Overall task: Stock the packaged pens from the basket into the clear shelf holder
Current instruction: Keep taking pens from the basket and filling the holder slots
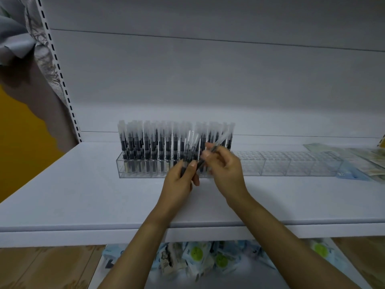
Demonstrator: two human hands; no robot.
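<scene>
So: both hands are over the white shelf (83,195), just on the near side of the clear holder (291,165). The left hand (180,182) is wrapped round a bundle of packaged pens (190,151), their long axes roughly upright and the tops leaning toward the far side. The right hand (228,172) pinches a single pen (218,143) between thumb and fingertips, low on its length. That pen tilts up and to the right. The hands are touching or nearly so. With the motion blur I can't tell if the single pen is fully free of the bundle.

Key relation: the holder runs left-right along the shelf. Its left stretch is packed with stocked pens (158,142) standing upright. The free cells start just right of the right hand and run well to the right. So the open slots lie far-right of the pinched pen, and the right hand is the nearer one.

My read: turn the pen vertical, then lower it bottom end first into the first free cell beside the filled block. Risk: the neighbouring sleeves stand tight and are easy to knock.

Progress guess: roughly half the holder is filled. The basket is not in view.

Surroundings:
- White back panel, with a slotted upright (60,76) at far left and patterned cloth beside it.
- Flat packs (370,157) and a blue packet (352,174) lie at the holder's right end.
- Green-dotted packets (198,257) sit below the shelf edge.
</scene>
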